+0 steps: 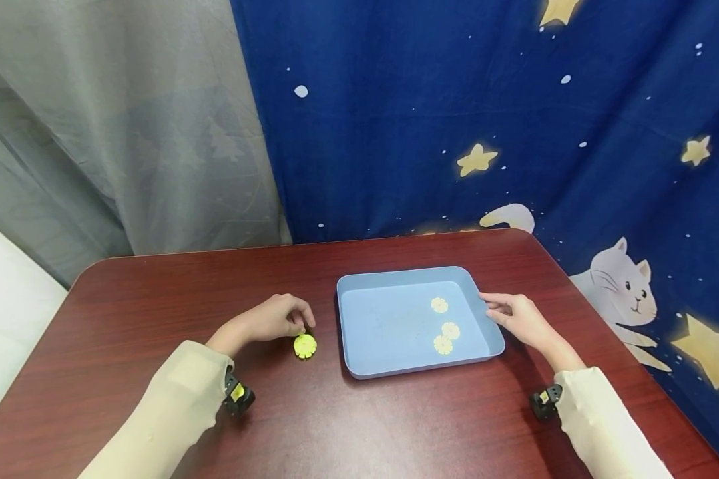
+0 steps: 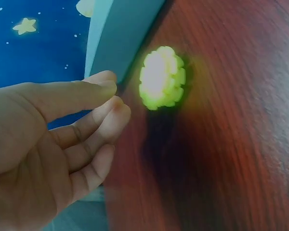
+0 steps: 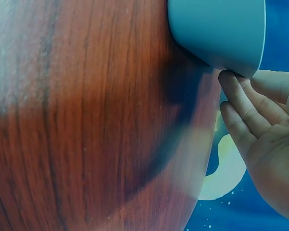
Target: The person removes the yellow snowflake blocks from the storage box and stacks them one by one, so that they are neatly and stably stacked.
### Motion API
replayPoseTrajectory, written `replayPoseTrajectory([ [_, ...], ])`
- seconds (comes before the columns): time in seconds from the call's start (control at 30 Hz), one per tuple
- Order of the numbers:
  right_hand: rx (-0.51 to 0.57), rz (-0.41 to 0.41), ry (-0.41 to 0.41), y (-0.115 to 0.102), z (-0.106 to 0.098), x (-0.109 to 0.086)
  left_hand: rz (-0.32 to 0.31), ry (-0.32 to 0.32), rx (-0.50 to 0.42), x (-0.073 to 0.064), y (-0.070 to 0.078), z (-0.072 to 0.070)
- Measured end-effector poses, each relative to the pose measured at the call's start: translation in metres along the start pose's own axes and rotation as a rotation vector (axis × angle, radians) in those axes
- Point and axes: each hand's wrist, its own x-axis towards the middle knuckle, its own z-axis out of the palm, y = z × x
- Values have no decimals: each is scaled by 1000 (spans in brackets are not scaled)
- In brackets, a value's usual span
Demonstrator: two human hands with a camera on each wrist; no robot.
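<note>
A blue rectangular tray (image 1: 389, 326) stands on the table, with several pale yellow flower-shaped pieces (image 1: 439, 305) lying inside toward its right. My right hand (image 1: 520, 320) is at the tray's right wall, pinching its rim between thumb and fingers. In the right wrist view the fingertips (image 3: 229, 79) touch the outside of the wall. Left of the tray, my left hand (image 1: 278, 318) hovers beside a bright yellow-green flower-shaped disc (image 1: 305, 346). Its fingers are loosely bent, with nothing between them. The left wrist view shows the disc (image 2: 163, 78) apart from the fingertips.
The dark red wooden table (image 1: 263, 426) has rounded far corners. Behind it hang a grey curtain (image 1: 156, 133) and a blue curtain (image 1: 395, 120) with stars and a cat. A black wrist camera (image 1: 238, 394) sits on the left wrist and another (image 1: 545, 402) on the right.
</note>
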Motion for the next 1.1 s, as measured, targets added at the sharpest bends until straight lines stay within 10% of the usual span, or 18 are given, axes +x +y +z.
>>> replayPoseTrajectory([
  [0.87, -27, -4, 7, 1, -1, 2, 167, -12, -17, 62, 44, 13],
  [1.1, -24, 4, 2, 0, -1, 1, 120, -61, 19, 83, 61, 21],
])
